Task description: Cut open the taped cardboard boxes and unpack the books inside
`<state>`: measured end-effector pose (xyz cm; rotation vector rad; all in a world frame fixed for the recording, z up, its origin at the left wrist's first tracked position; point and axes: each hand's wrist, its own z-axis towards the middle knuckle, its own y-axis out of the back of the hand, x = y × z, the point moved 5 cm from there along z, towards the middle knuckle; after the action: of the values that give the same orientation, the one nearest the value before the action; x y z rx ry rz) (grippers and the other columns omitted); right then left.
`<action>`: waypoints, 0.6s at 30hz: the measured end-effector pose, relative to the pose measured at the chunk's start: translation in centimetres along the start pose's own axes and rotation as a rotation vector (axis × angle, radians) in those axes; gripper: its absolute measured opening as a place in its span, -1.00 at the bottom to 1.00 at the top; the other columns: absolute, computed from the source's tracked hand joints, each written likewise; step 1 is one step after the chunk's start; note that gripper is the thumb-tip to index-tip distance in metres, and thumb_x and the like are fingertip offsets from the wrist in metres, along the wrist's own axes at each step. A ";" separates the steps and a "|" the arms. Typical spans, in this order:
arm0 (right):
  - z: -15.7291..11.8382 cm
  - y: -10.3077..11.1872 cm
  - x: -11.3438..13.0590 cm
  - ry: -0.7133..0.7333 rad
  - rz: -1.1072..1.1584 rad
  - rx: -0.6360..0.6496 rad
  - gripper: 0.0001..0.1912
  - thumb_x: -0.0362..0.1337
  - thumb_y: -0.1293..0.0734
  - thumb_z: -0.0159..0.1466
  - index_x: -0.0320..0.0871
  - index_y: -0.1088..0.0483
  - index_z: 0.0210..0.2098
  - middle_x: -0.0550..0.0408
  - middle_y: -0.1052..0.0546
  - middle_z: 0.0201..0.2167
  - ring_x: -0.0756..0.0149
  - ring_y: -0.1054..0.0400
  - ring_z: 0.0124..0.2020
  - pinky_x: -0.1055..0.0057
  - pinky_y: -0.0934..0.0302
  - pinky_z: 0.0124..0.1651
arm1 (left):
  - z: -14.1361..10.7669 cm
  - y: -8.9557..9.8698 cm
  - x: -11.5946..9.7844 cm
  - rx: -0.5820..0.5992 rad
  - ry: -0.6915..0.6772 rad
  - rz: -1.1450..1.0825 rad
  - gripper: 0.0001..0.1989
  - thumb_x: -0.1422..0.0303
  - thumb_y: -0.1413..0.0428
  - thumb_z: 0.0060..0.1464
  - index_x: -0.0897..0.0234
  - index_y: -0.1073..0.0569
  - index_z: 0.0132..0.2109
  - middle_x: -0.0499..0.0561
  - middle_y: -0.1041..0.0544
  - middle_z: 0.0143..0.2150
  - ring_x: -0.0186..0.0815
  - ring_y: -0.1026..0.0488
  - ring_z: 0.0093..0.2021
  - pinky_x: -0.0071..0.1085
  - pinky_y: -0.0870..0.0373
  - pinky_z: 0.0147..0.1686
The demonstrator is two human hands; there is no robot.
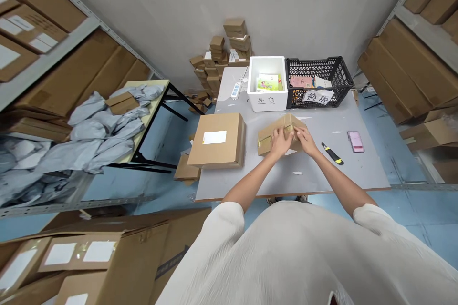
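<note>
A small cardboard box with tape over it lies at a slant on the grey table, in front of my body. My left hand rests on its top near the taped edge, fingers bent against the cardboard. At the box's right end, my right hand grips the edge with fingers curled; the exact fingertips are partly hidden. A black and yellow utility knife lies to the right of my right hand. Left of the small box sits a larger closed cardboard box with a white label.
Behind the box stand a white bin and a black plastic crate, both holding booklets. A phone lies at the right; a power strip is at the back left. Grey parcels cover a side table.
</note>
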<state>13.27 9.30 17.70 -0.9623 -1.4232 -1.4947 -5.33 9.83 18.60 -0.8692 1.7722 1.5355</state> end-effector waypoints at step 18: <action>1.4 -3.9 -0.1 -0.192 -0.200 -0.009 -0.14 0.05 -0.56 0.18 0.04 -0.40 0.42 -0.12 -0.25 0.57 -0.33 0.03 0.63 -0.37 0.07 0.59 | -1.1 9.7 5.1 -0.206 0.079 -0.179 -0.40 0.31 -0.22 0.30 0.10 -0.42 0.45 0.18 -0.51 0.40 0.08 -0.43 0.41 -0.06 -0.31 0.44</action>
<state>9.59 10.76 16.32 -1.0150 -1.6934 -1.5870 -16.20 9.32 20.16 -1.1709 1.5609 1.6023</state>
